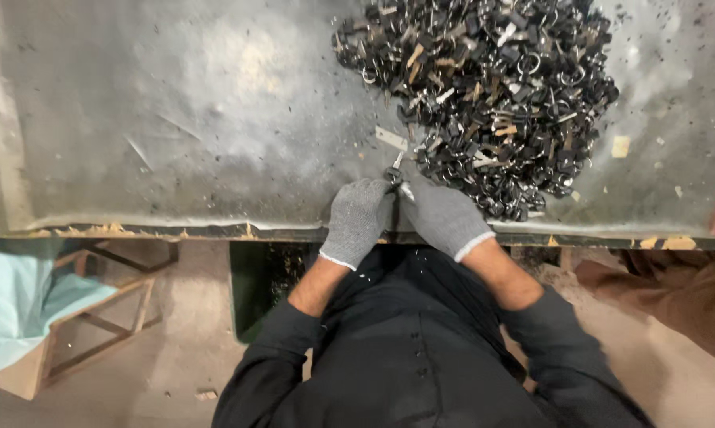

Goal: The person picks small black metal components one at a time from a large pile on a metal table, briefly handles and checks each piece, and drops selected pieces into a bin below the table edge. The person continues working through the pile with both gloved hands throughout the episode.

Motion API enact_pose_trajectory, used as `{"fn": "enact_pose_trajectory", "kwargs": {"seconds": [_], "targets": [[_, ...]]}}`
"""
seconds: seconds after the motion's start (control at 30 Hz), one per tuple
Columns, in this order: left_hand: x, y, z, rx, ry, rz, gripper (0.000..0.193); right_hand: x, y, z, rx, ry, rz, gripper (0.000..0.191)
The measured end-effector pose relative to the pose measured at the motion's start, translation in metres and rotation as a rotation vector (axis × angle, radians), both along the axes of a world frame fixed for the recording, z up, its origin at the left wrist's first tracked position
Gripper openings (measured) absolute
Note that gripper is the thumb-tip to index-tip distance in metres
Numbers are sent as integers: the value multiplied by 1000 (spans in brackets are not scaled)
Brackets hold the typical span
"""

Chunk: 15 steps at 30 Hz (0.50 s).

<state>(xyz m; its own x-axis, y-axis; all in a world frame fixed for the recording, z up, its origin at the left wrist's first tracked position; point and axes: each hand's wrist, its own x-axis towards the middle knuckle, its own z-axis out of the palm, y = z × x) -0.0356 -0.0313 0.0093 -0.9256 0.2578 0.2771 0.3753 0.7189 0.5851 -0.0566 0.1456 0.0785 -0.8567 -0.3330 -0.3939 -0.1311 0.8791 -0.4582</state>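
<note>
Gloved left hand (359,219) and right hand (443,212), each grip pinching one small metal piece (394,173), dark pile (484,95) beside.

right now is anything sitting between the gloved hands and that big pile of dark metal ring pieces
Nothing visible does. The left hand and right hand meet on one small piece at the near edge of the pile, and the right glove already borders the heap.

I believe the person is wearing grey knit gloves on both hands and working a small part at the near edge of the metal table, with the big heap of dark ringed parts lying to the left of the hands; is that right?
Not quite. The head view shows the heap of dark ringed parts lying to the right of the hands and farther back, not to the left. The rest stands: the left hand and the right hand both wear grey knit gloves and work a small part at the near edge of the metal table.
</note>
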Motion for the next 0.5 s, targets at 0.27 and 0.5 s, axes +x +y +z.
{"fn": "enact_pose_trajectory", "kwargs": {"seconds": [0.27, 0.5], "targets": [[-24, -6, 11, -119, -340, -110, 18, 15, -3, -35, 165, 260, 39, 37], [-13, 0, 15, -117, -231, -40, 20, 7, 1, -30, -54, 59, -8, 60]]}}
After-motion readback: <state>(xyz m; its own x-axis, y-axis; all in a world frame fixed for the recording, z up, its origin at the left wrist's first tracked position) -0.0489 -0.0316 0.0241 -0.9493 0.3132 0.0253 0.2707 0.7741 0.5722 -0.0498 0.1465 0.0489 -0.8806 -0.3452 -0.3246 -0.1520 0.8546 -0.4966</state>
